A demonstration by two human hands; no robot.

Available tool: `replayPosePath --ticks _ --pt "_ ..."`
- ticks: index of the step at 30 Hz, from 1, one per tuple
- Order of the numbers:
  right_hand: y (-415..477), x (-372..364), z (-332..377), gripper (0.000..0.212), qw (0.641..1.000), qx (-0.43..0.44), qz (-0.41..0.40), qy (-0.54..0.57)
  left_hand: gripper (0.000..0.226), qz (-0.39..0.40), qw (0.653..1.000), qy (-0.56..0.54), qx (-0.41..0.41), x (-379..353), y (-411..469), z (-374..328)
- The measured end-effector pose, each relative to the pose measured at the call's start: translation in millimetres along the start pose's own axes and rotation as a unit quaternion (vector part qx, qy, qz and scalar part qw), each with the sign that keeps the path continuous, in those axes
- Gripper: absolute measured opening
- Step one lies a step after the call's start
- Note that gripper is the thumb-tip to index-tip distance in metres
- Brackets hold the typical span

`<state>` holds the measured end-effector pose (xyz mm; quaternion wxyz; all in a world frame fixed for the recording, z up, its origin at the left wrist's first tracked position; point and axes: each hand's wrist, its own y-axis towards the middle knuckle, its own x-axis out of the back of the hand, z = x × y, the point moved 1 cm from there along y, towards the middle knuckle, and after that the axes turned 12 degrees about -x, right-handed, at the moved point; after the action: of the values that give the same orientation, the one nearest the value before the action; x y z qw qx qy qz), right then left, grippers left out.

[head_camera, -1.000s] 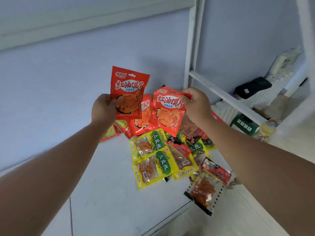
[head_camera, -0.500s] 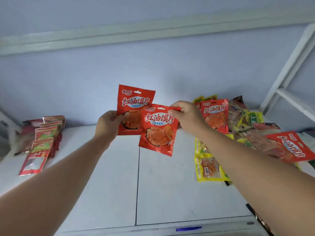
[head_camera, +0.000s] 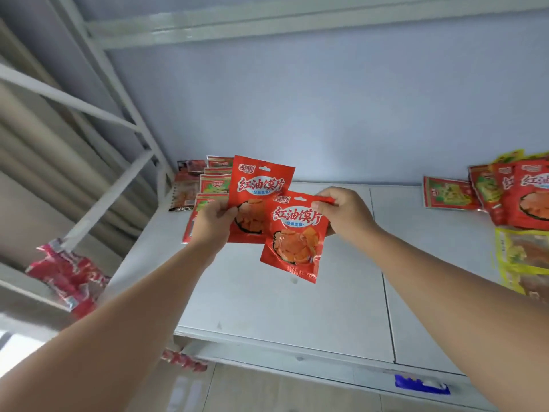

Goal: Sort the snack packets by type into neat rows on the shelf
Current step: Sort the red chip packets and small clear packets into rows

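My left hand [head_camera: 213, 222] grips a red snack packet [head_camera: 259, 185] by its lower left edge and holds it upright over the white shelf [head_camera: 267, 307]. Overlapping it in front hangs a second, identical red packet [head_camera: 295, 237], which my right hand [head_camera: 344, 214] pinches by its top right corner. Behind my left hand, a row of red-and-green packets [head_camera: 212, 181] lies at the shelf's back left. The unsorted pile [head_camera: 505, 197] of red, green and yellow packets sits at the right edge of the view.
White shelf uprights and a diagonal brace [head_camera: 104, 200] stand at the left. A red packet [head_camera: 71, 275] lies on a lower shelf at the left. A blue label [head_camera: 421, 385] is stuck on the shelf's front edge. Blue wall closes the back.
The view has swung left from the unsorted pile toward the sorted row. Both hands carried their red packets leftward with it, keeping the same hold.
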<state>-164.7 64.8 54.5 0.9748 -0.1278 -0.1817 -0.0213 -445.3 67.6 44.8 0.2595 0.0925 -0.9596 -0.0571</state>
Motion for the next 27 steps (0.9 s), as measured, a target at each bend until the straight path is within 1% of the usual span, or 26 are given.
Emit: replayPosePath --ticks 3,7,10,14,16,21,23,27 --pt "11 -22 1 0.007 1.000 -0.007 0.021 -0.010 0.013 0.007 0.999 -0.024 0.036 13 8 31" --pt "35 -42 8 0.005 0.998 -0.025 0.057 0.025 0.017 -0.012 0.996 -0.052 0.071 26 16 59" --pt "55 -60 13 0.005 0.995 -0.036 0.085 0.035 0.013 -0.022 0.994 -0.026 0.109 37 25 76" --pt "80 -92 14 0.010 0.991 -0.041 0.123 0.017 0.019 -0.026 0.988 0.005 0.152 48 45 102" --pt "87 -106 13 0.011 0.990 -0.046 0.135 0.009 0.019 -0.030 0.985 0.003 0.170 50 52 111" --pt "96 -143 6 0.014 0.986 -0.085 0.144 0.007 0.016 -0.009 0.980 -0.014 0.200 56 67 142" --pt "98 -158 7 0.015 0.986 -0.098 0.138 0.000 0.013 0.001 0.977 -0.032 0.209 61 76 154" --pt "102 -193 14 0.017 0.986 -0.121 0.117 -0.005 0.017 0.029 0.971 -0.049 0.233 70 98 173"
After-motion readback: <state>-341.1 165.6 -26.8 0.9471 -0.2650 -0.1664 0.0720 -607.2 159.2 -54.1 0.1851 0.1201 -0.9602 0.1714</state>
